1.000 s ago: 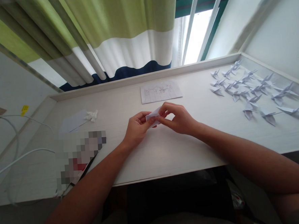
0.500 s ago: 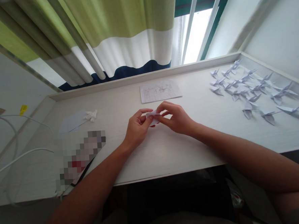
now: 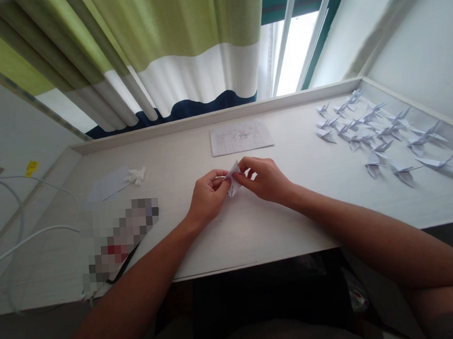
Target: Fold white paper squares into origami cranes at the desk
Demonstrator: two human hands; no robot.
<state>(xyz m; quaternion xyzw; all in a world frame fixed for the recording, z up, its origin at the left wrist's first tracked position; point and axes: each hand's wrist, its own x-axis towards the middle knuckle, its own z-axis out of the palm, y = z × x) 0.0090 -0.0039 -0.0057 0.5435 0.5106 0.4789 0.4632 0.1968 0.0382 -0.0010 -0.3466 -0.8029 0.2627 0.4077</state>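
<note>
A small folded piece of white paper (image 3: 233,181) is pinched between my two hands above the white desk (image 3: 231,241). My left hand (image 3: 208,193) grips its left side with thumb and fingers. From the right, my right hand (image 3: 264,178) pinches the same paper between thumb and bent fingers. One pointed corner rises between the fingertips and a lower part hangs beneath them. My fingers hide some of its folds. Several folded paper cranes (image 3: 381,124) stand grouped at the right end of the desk.
Behind my hands lies a printed sheet or pad (image 3: 242,138). Left are white paper sheets (image 3: 108,184), a crumpled tissue (image 3: 137,176), a pixelated phone-like object (image 3: 125,242) and white cables (image 3: 34,235). A raised ledge (image 3: 215,114) edges the desk below the curtain (image 3: 198,33).
The paper between my fingers has turned from lying fairly flat to a steeper angle, its point now upward. Both hands keep their pinch in nearly the same spot.
</note>
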